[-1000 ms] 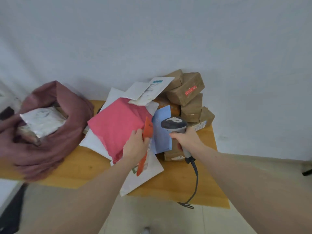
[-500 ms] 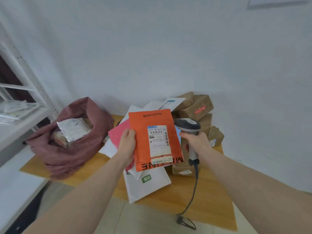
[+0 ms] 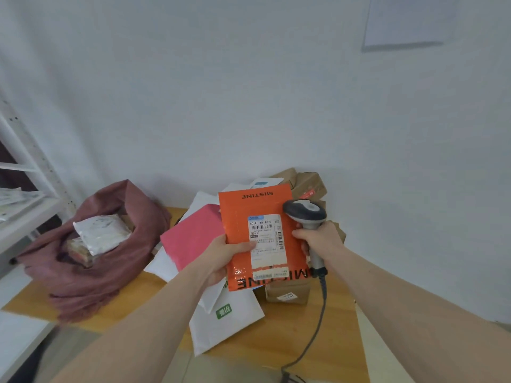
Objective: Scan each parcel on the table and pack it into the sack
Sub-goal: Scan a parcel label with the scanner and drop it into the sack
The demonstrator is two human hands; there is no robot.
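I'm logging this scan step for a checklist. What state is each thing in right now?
Orange plastic mailer: lifted off the table, label facing up.
Left hand: grips the mailer's left edge.
Right hand: grips the grey handheld scanner, head over the mailer.
Maroon cloth sack: open, parcels inside.
Pink flat mailer: lying on the pile.

Count of things on and above the desk [image 3: 340, 341]

There were two hands, one orange parcel [image 3: 243, 211], one scanner [image 3: 304, 211] and one sack [image 3: 91, 283] at nine o'clock with at least two packets showing inside. One pink mailer [image 3: 190, 239] and at least two white mailers lay flat; several brown boxes were stacked at one o'clock, their number unclear.
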